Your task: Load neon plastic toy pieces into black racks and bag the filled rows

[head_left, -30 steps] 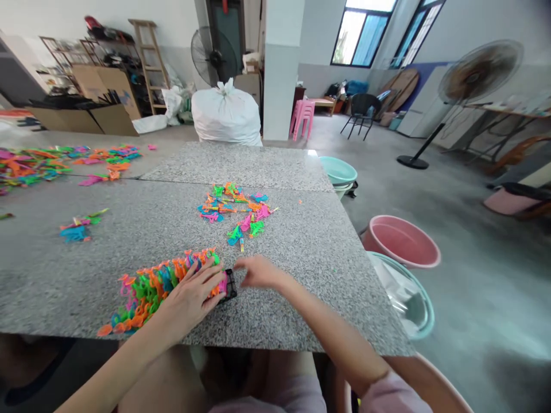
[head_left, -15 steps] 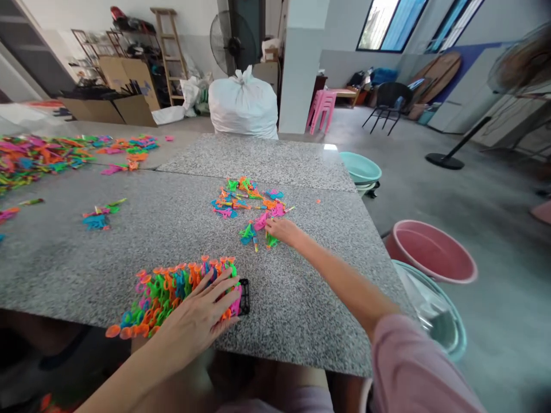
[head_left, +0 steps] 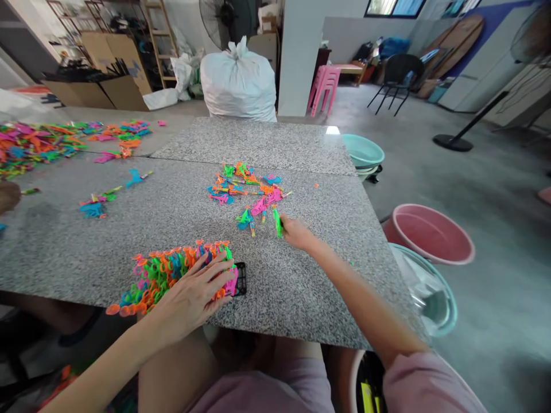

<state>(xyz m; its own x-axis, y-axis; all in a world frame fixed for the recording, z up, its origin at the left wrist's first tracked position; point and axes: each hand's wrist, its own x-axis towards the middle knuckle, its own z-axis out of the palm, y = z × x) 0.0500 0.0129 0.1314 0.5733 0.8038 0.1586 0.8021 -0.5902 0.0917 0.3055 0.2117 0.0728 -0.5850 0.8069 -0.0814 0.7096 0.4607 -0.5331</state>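
Observation:
My left hand (head_left: pixel 196 292) lies with fingers stretched over rows of small plastic toys (head_left: pixel 166 269) in orange, green, blue and pink, with round orange ends. They stand packed in a black plastic rack (head_left: pixel 241 279), whose bare end sticks out to the right. Above the table, my right hand (head_left: pixel 295 230) pinches a bright green plastic toy (head_left: pixel 278 222) by its near side. Just beyond it is a loose group of similar toys, among them pink ones (head_left: pixel 267 201) and a blue and green one (head_left: pixel 245 219).
A large heap of toys (head_left: pixel 34 140) covers the far left, and a few (head_left: pixel 92 209) lie nearer. Another person's hand (head_left: pixel 8 196) shows at the left edge. A white sack (head_left: pixel 239 80) stands behind the table; pink (head_left: pixel 430 234) and teal basins (head_left: pixel 364 150) are to the right.
My right hand has drawn a green toy out of the loose group, slightly right and towards me. My left hand stays on the rack. A blue toy and another person's hand now show at left.

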